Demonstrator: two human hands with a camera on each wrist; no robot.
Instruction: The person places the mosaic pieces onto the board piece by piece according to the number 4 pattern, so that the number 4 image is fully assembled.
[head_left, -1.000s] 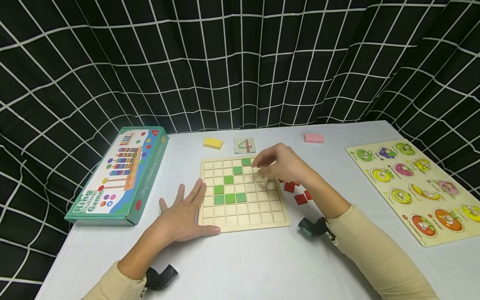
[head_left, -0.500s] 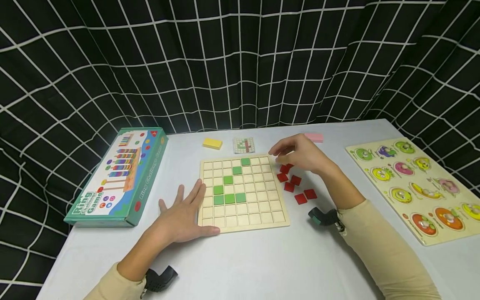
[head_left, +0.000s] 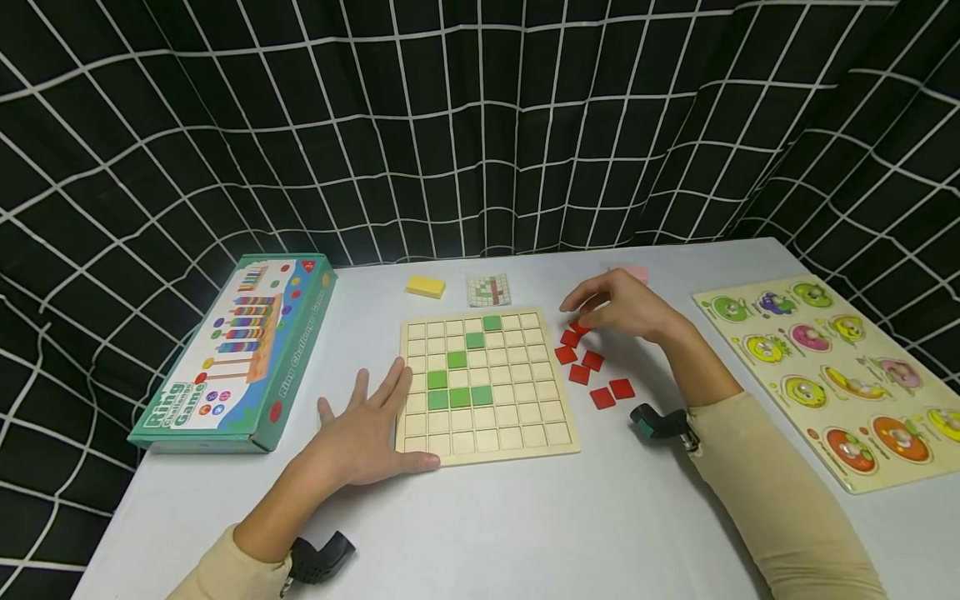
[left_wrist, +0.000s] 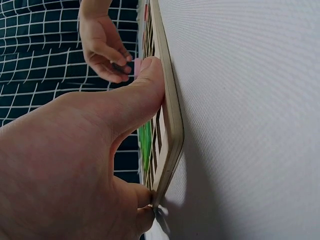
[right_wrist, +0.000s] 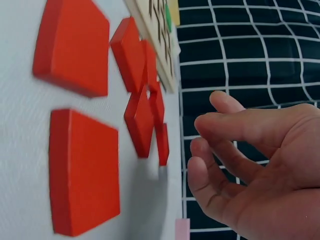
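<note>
My left hand (head_left: 363,437) lies spread along the left side of a wooden grid board (head_left: 525,435), its thumb on the near rim, as the left wrist view also shows. Several green square tiles (head_left: 457,360) sit in the board's cells, some in a diagonal and some in a short row. To the right of the board, several red square tiles (head_left: 579,374) lie loose on the table. Over the farthest of these hovers my right hand (head_left: 630,307), fingers loosely bent. In the right wrist view its fingertips (right_wrist: 197,167) are above the red tiles with nothing between them.
Behind the board lie a small pattern card (head_left: 488,290) and a yellow block (head_left: 425,287). A pink block (head_left: 638,273) is partly hidden by the right hand. A ring game box (head_left: 240,350) stands left; a fruit puzzle board (head_left: 832,367) lies right.
My right hand has moved from over the board's far right part to the right, above the red tiles, uncovering them and the grid. The left hand has stayed in place.
</note>
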